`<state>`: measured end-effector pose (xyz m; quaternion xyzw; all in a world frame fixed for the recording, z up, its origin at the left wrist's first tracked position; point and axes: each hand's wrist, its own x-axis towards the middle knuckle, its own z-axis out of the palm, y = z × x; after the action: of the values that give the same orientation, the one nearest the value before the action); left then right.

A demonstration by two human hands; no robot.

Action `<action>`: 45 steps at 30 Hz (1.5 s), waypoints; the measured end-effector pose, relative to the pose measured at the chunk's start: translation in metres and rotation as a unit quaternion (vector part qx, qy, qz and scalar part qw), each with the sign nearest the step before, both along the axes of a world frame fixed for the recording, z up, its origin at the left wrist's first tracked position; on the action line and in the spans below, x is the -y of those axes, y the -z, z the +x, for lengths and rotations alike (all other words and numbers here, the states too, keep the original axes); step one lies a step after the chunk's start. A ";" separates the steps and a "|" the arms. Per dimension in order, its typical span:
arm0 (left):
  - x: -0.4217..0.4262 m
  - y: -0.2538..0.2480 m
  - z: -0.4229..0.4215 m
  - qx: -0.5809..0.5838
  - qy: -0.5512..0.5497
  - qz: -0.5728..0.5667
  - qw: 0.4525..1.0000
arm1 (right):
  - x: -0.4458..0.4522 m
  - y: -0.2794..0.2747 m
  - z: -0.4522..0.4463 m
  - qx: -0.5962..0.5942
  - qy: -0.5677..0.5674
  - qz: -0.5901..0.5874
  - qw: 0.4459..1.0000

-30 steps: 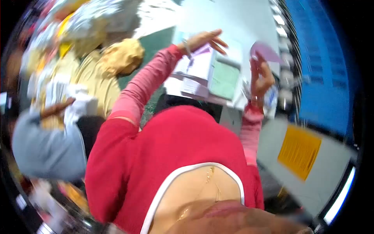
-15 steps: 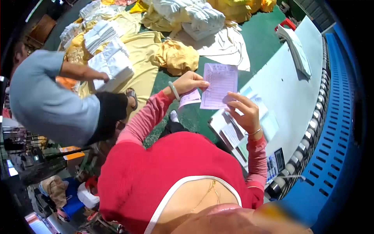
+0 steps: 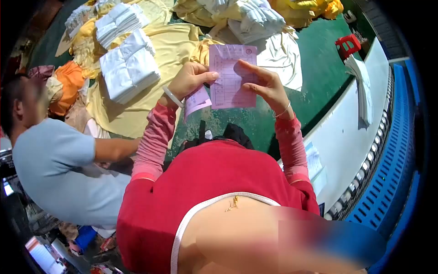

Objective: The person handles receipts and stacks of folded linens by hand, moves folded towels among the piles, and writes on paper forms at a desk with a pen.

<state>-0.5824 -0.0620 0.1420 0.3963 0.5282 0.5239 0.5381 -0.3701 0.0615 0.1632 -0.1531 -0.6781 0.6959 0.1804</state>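
Observation:
My left hand (image 3: 194,78) is closed on a pink printed form (image 3: 223,93), thumb on top at its left edge. A second pink slip (image 3: 197,101), partly folded, hangs beneath the same hand. The form has a ruled table, a heading and a round mark in its upper right corner; its writing is too small to read. My right hand (image 3: 268,86) reaches over the form's right side, index finger and thumb stretched apart, casting a shadow on the paper. Whether its fingertips touch the sheet I cannot tell.
At my left a person in a light blue shirt (image 3: 59,160) bends low. Bundled white cloth stacks (image 3: 127,73) lie on yellow fabric (image 3: 173,50) on the green floor. At right stand a pale table (image 3: 337,132), a red stool (image 3: 347,45) and a blue slotted rail (image 3: 388,150).
Both hands and the form have moved up and left in view. My right hand went from the form's lower corner to over its right side. The other person has crouched away from the white stack.

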 end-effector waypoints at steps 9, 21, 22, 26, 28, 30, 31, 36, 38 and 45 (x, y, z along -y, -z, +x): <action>-0.115 0.028 -0.107 0.026 -0.072 0.009 0.997 | -0.134 0.037 -0.124 -0.043 -0.016 0.052 0.998; -0.341 0.023 -0.245 -0.079 -0.156 0.071 0.982 | -0.365 0.034 -0.291 -0.024 0.105 0.185 0.977; -0.361 0.033 -0.259 -0.086 -0.173 0.071 0.979 | -0.385 0.031 -0.305 -0.007 0.102 0.230 0.968; -0.438 0.037 -0.328 -0.101 -0.243 0.083 0.961 | -0.462 0.045 -0.382 -0.076 0.182 0.374 0.906; -0.482 0.045 -0.378 -0.091 -0.306 0.120 0.940 | -0.508 0.044 -0.429 -0.090 0.194 0.344 0.914; -0.522 0.052 -0.450 -0.072 -0.361 0.128 0.921 | -0.558 0.055 -0.484 -0.120 0.184 0.122 0.968; -0.543 0.060 -0.488 -0.090 -0.390 0.118 0.909 | -0.587 0.060 -0.517 -0.161 0.171 0.115 0.965; -0.652 0.034 -0.646 -0.115 -0.500 0.206 0.833 | -0.695 0.045 -0.690 -0.134 0.161 0.023 0.978; -0.690 0.013 -0.691 -0.137 -0.536 0.226 0.802 | -0.710 0.028 -0.739 -0.135 0.106 -0.036 0.985; -0.840 0.015 -0.859 -0.124 -0.639 0.265 0.711 | -0.788 0.058 -0.925 -0.100 0.012 -0.027 0.995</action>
<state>-1.4418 0.7779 0.1273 0.1518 0.5566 0.8075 -0.1230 -1.2954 0.8495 0.1047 -0.0956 -0.6362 0.7232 0.2510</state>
